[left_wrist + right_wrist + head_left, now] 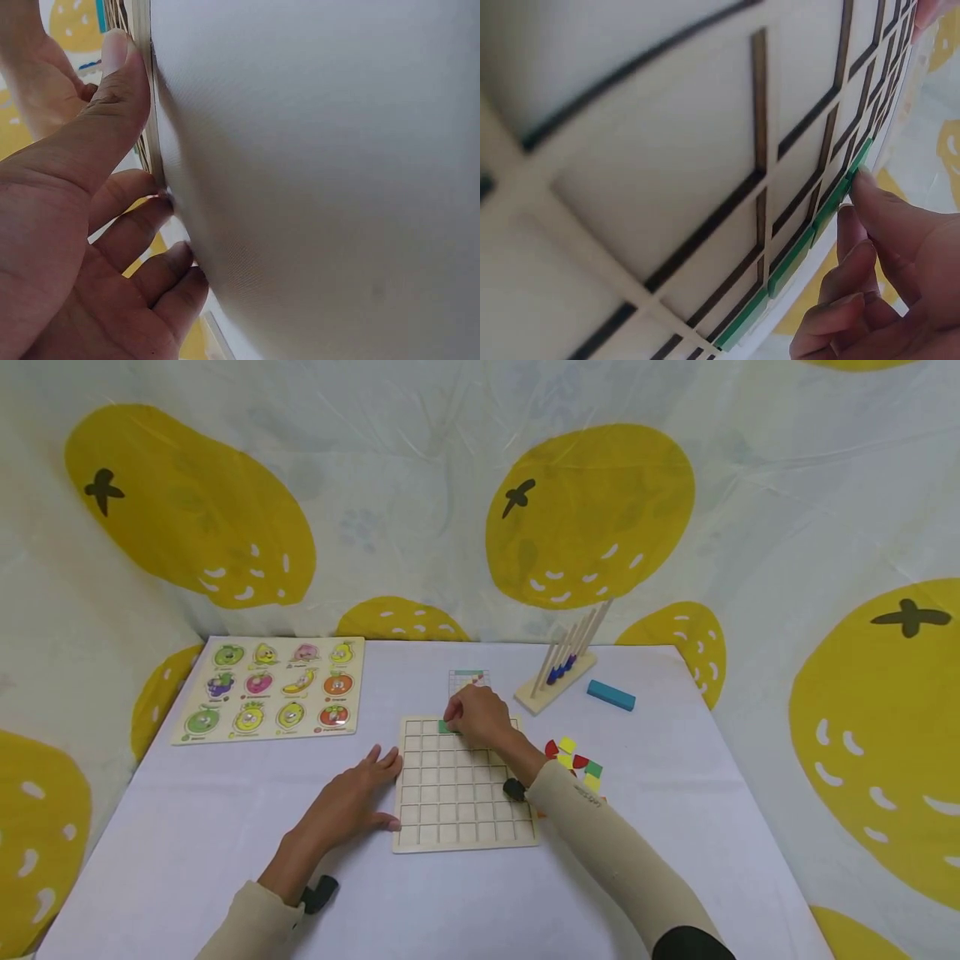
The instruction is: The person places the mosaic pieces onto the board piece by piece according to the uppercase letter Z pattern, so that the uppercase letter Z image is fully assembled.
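Observation:
A square wooden grid board (459, 793) lies on the white table. In the head view my right hand (480, 718) is over its far row, beside a green square tile (444, 726). In the right wrist view several green tiles (791, 262) line the board's edge row, and my right thumb and finger pinch the one at the far end (861, 157). My left hand (352, 797) rests with extended fingers and thumb against the board's left edge. The left wrist view shows that thumb (124, 90) touching the board's side.
A small grid card (468, 677) lies behind the board, partly hidden by my right hand. Red, yellow and green pieces (567, 746) lie to the right, partly behind my forearm. Farther off are a peg stand (534, 700), a teal block (611, 694) and a fruit puzzle board (270, 739).

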`<control>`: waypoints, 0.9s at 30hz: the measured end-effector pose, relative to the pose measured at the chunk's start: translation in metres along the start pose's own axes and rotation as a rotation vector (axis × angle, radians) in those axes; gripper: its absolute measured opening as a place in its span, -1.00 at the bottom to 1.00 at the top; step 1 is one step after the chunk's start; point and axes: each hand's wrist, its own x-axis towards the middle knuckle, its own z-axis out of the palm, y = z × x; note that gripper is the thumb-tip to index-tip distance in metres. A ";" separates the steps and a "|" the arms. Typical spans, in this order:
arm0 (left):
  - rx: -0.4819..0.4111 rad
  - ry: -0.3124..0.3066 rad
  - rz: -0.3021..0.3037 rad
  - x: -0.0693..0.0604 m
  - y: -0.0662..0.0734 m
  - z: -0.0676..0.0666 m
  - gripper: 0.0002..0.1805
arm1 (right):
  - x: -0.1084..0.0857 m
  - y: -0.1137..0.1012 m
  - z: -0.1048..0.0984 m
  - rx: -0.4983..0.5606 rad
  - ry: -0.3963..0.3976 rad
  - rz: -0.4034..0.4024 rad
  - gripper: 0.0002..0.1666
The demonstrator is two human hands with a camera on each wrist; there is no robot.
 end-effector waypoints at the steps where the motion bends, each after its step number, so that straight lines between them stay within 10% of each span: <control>1: -0.001 0.001 0.000 0.000 0.000 0.000 0.23 | -0.001 0.001 -0.001 0.012 0.002 -0.001 -0.93; 13: 0.008 -0.001 -0.008 -0.001 0.001 -0.002 0.24 | -0.023 0.033 -0.034 0.165 0.059 -0.060 -0.86; 27: 0.015 0.014 0.019 -0.002 0.001 -0.001 0.23 | -0.096 0.116 -0.079 0.178 0.056 0.215 -0.77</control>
